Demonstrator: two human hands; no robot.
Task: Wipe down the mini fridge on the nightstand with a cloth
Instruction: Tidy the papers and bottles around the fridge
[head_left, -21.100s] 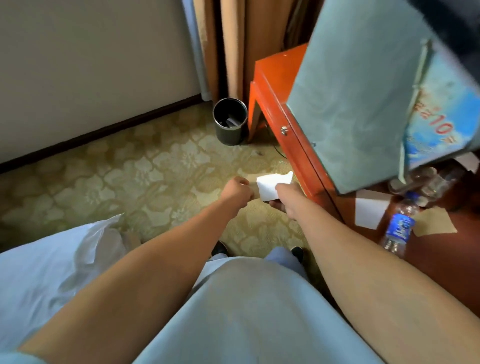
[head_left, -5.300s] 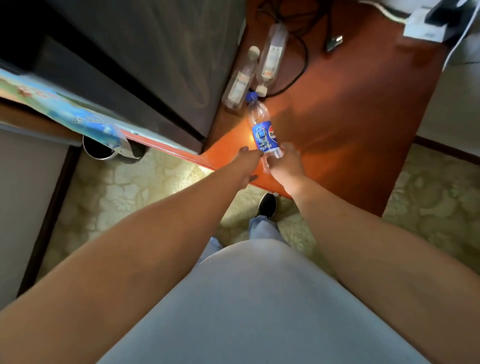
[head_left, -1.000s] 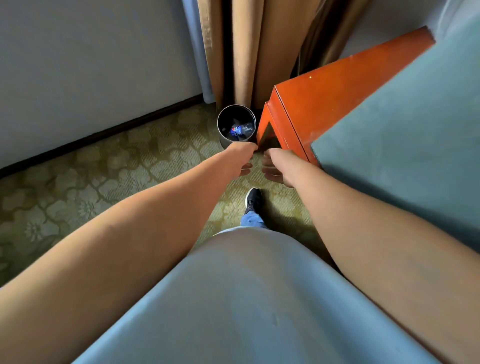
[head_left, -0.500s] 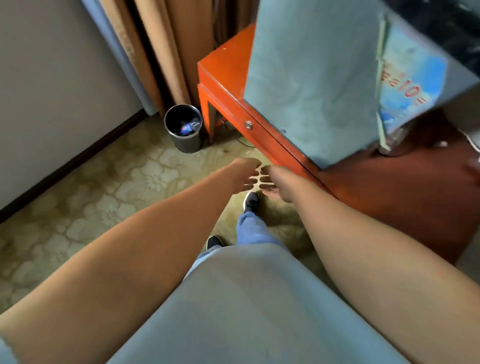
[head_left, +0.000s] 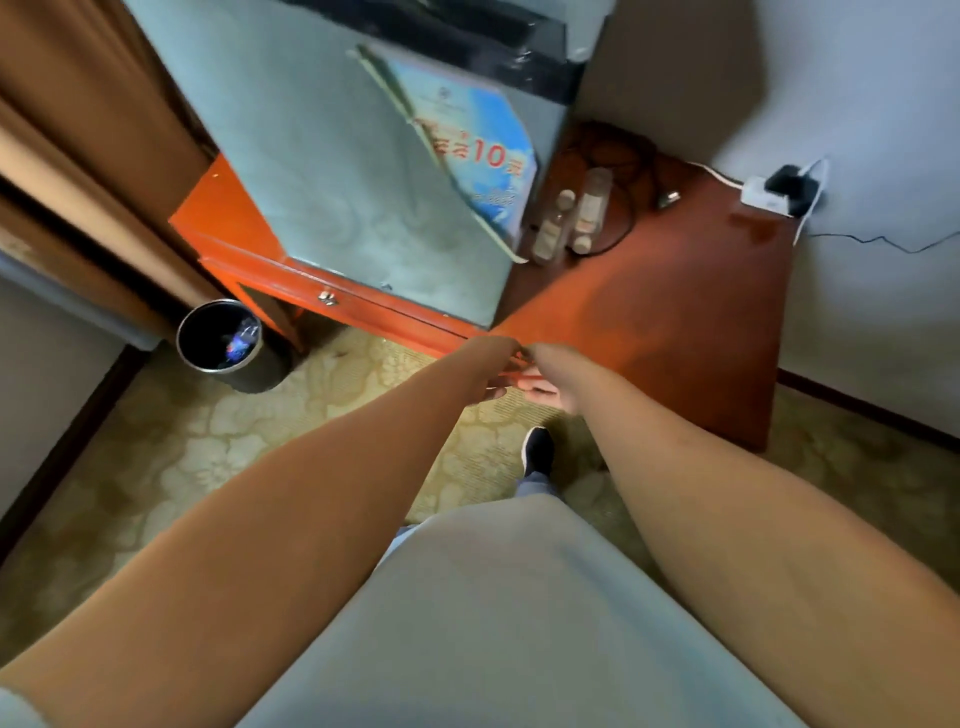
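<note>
In the head view, the mini fridge (head_left: 363, 171) is seen in the upper middle of the frame, standing on the left part of the orange nightstand (head_left: 675, 322), with a blue poster (head_left: 478, 156) fixed to its side. No cloth is seen anywhere in the frame.

The left hand (head_left: 488, 366) and the right hand (head_left: 550, 376) are held close together at the centre of the frame, just over the front edge of the nightstand. The fridge lies up and to the left of both hands, its long axis upright. The left hand is judged slightly nearer to it.

Both forearms are stretched forward and converge at the hands. Nothing is grasped by either hand; the fingers appear loosely curled and relaxed, though they are blurred.

A dark bin (head_left: 223, 343) is seen on the floor at left.
</note>
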